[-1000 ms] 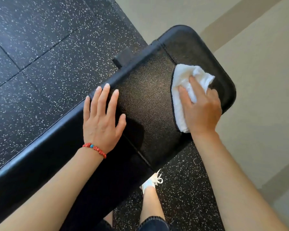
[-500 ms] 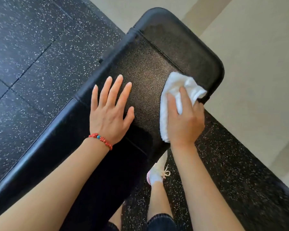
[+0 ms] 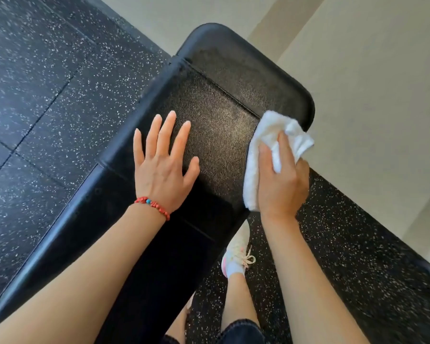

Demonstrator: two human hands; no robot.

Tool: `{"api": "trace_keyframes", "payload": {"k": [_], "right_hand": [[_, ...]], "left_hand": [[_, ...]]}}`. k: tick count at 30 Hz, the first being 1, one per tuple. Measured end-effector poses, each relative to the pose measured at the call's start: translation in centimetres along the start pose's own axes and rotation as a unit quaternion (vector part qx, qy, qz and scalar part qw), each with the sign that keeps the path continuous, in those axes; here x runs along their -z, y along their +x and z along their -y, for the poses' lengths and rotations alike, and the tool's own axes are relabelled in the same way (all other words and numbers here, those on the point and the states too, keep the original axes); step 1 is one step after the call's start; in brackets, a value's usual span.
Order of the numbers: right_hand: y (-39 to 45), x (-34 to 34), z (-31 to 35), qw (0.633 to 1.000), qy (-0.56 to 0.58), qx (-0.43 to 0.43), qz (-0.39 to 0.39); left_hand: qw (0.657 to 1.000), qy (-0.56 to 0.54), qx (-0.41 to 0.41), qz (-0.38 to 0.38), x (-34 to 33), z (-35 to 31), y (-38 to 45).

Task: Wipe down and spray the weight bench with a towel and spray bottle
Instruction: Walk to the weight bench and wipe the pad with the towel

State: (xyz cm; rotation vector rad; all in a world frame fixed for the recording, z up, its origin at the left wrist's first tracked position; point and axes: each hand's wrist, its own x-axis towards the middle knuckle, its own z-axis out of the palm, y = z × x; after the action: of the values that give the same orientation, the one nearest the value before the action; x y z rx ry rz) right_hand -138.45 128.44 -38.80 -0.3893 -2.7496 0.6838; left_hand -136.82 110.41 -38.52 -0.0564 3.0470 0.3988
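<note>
I had the weight bench (image 3: 209,125) as my anchor: black textured pad running diagonally, its rounded end toward the pale floor. My left hand (image 3: 163,167) lay flat on the pad, fingers straight and spread, holding nothing, just bracing near the bench's left edge. A red bead bracelet (image 3: 152,206) sat on that wrist. My right hand (image 3: 282,180) gripped the white towel (image 3: 263,150), fingers curled over the bunched cloth, pressing it on the pad's right edge close to the rounded end. Towel was in contact with the bench, part of it hanging past the edge. No spray bottle in view anywhere, so I couldn't tell if spraying was done. Judging progress: wiping was mid-pass at the end section; the pad showed no obvious wet streaks, and the long part of the bench toward my body looked like it was left to cover. A sneaker (image 3: 236,256) stood on the speckled rubber floor (image 3: 47,95) beside the bench.
</note>
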Motion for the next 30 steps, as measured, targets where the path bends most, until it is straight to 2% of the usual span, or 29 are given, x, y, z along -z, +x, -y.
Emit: {"api": "trace_keyframes", "payload": {"k": [5, 11, 16, 19, 23, 26, 30], "right_hand": [[4.5, -0.5, 0.0, 0.995, -0.086, 0.042, 0.022], [11.1, -3.8, 3.1, 0.989, -0.077, 0.075, 0.098], [8.9, -3.3, 4.3, 0.981, -0.033, 0.154, 0.112], [9.3, -3.3, 4.6, 0.978, -0.025, 0.169, 0.121], [11.8, -6.4, 8.1, 0.967, -0.009, 0.212, 0.142], [13.0, -9.0, 11.4, 0.951, -0.004, 0.250, 0.184], [12.4, -7.2, 10.0, 0.939, 0.024, 0.292, 0.177]], "left_hand": [[1.000, 0.005, -0.002, -0.012, -0.4, 0.2, -0.1], [1.000, 0.007, -0.001, -0.027, -0.6, 0.1, 0.0], [1.000, 0.007, 0.002, -0.020, -0.4, 0.0, 0.0], [1.000, 0.011, 0.000, -0.021, -0.5, 0.1, 0.1], [0.999, 0.019, -0.004, -0.029, -0.8, 0.2, 0.0], [0.999, 0.019, -0.004, -0.030, -0.7, 0.2, 0.0], [0.999, 0.015, -0.001, -0.032, -0.5, 0.1, 0.1]]}}
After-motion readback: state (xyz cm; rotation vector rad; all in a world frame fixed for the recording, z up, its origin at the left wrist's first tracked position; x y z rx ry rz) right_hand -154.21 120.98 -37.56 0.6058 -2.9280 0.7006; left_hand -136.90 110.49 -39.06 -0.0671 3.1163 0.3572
